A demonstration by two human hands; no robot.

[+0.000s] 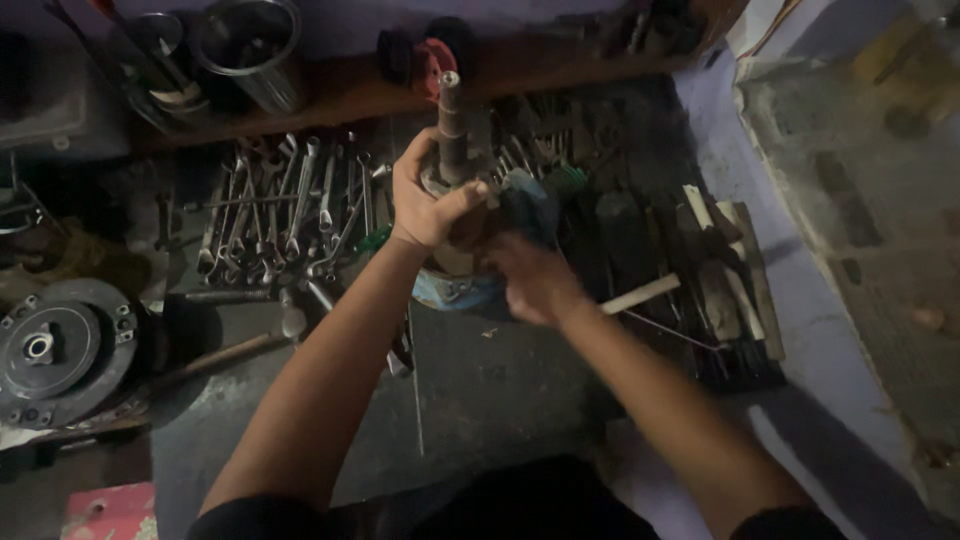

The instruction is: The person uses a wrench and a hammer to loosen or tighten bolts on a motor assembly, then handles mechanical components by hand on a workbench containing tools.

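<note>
My left hand (428, 200) grips a metal part with an upright shaft (450, 125), holding it around the base of the shaft over a dark workbench. My right hand (528, 278), blurred, presses a blue cloth (530, 205) against the right and lower side of the part. A blue patch of the part or cloth (450, 292) shows under both hands.
Several spanners (285, 210) lie in a heap to the left. A round clutch plate (55, 350) sits far left, hammers (240, 345) near it. Files and wooden-handled tools (700, 270) lie to the right. Metal cylinders (250, 50) stand at the back.
</note>
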